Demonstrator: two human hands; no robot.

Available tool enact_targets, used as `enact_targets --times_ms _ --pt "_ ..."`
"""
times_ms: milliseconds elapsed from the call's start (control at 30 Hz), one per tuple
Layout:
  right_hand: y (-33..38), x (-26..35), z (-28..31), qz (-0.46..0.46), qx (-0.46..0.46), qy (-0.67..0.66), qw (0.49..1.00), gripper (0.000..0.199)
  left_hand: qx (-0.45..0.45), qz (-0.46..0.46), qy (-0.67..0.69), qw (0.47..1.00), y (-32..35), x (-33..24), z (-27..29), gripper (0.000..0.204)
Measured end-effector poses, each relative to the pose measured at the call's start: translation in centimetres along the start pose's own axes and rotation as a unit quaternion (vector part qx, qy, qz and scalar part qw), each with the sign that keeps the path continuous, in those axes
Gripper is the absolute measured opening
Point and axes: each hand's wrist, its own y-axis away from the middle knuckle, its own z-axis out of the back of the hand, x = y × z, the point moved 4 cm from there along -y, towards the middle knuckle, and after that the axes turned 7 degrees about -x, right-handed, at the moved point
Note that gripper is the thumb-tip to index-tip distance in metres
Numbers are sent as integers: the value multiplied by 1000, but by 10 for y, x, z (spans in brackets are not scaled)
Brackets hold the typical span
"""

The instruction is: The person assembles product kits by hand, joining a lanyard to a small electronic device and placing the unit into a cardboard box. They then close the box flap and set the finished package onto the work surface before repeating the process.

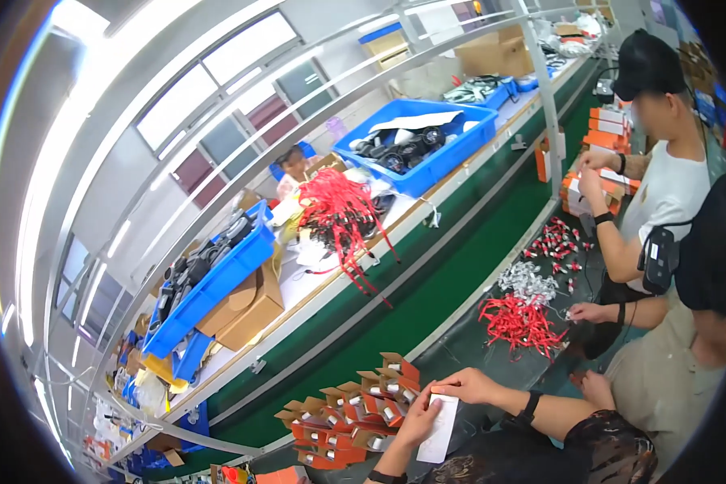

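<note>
Both hands held a white paper slip at the near edge of the workbench. The left hand pinched the slip's left long edge, fingers closed on it, thumb side toward the boxes. The right hand gripped the slip's top end, fingers curled over it from above. The slip ran between the two hands, top under the right fingers, lower end hanging free below the left palm.

The slip was a narrow rectangle, plain white, flat, uncreased as far as could be told (any print too small to make out).

Just left of the left hand sat a cluster of small orange boxes, flaps open, white-and-grey parts showing inside; the nearest box was almost touching the left fingertips. To the right along the bench lay a pile of red straps, then a heap of small clear packets, both well apart from the slip.

A green conveyor belt ran along the far edge of the bench, bare in this stretch. Beyond it a raised shelf carried blue bins and a tangle of red cords.

Room to move: dark bare bench surface lay between the boxes and the red straps, straight beyond the hands. Two other people worked at the right end, one person's hand by the red straps, so the right side was crowded.
</note>
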Motion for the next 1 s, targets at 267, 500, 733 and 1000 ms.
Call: enact_targets --times_ms 267,500,733,1000 --pt "-5 5 -3 -4 31 9 999 29 -14 20 35 999 0 12 14 54" --pt "18 5 -23 40 -26 -59 997 27 -84 -30 89 992 29 8 13 45" --pt "15 19 -45 113 29 -26 993 18 -141 -80 91 983 36 36 30 24" --pt "-3 36 -60 68 103 -108 986 27 -183 -117 1 976 107 24 36 96"
